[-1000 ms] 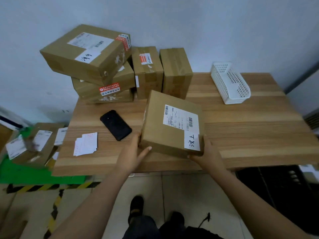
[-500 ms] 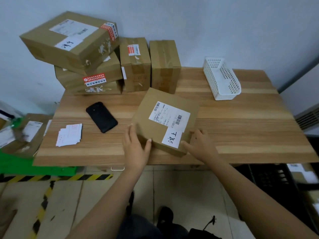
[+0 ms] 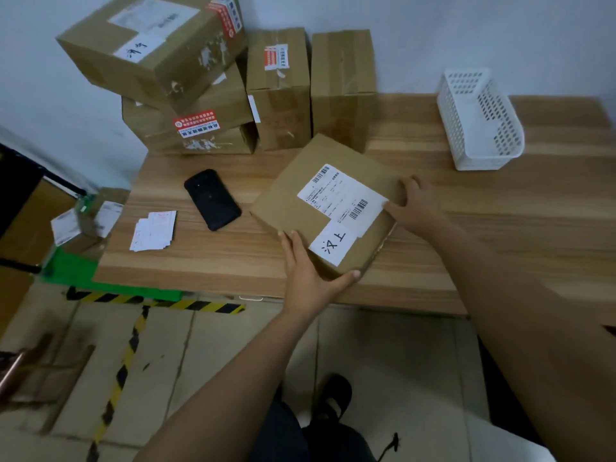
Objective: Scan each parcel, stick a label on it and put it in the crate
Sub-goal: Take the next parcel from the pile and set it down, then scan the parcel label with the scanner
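A flat cardboard parcel [image 3: 300,201] lies turned at an angle on the wooden table [image 3: 500,228]. It carries a printed barcode label [image 3: 340,195] and a white handwritten label [image 3: 333,243]. My left hand [image 3: 306,278] grips its near corner, fingers along the left edge and thumb on the near right edge. My right hand [image 3: 416,208] holds the right corner, with the thumb on the barcode label's edge. A black phone [image 3: 212,199] lies left of the parcel. Left of the phone is a small stack of white labels [image 3: 153,230].
Several cardboard boxes [image 3: 150,51] are stacked at the table's back left against the wall. A white plastic basket [image 3: 480,121] stands at the back right. Off the left edge, labelled parcels [image 3: 86,218] sit above a green surface [image 3: 66,268]. Yellow-black tape marks the floor.
The parcel has come down flat on the table and turned, its labelled end now nearer me. My right hand slid from the near edge to the right corner; my left hand moved to the near corner.
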